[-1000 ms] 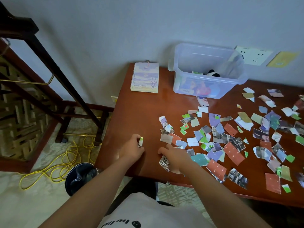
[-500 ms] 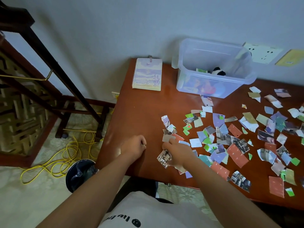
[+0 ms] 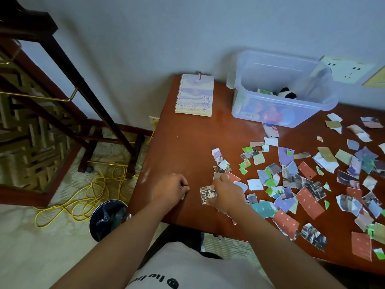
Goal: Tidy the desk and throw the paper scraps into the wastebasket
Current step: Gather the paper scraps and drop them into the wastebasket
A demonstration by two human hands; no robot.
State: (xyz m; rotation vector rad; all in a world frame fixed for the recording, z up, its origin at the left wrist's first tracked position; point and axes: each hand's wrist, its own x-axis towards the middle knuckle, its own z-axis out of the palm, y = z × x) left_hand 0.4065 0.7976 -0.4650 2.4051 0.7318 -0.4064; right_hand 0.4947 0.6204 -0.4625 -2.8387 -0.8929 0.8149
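Observation:
Several torn paper scraps (image 3: 291,184) of many colours lie spread over the right half of the brown desk (image 3: 187,142). My right hand (image 3: 226,191) rests at the left edge of the heap and pinches a grey photo scrap (image 3: 207,195). My left hand (image 3: 171,189) lies on the desk just to its left, fingers curled round a small scrap that is mostly hidden. The black wastebasket (image 3: 108,219) with a dark liner stands on the floor below the desk's left front corner.
A spiral notebook (image 3: 195,95) lies at the desk's back left. A clear plastic box (image 3: 281,88) with a panda toy stands at the back. A dark wooden frame (image 3: 62,80) and a yellow cable (image 3: 87,195) are on the floor to the left.
My right hand has gathered a grey photo scrap and pulled it left toward my left hand. My left fist has closed over the small green-tipped scrap, which no longer shows.

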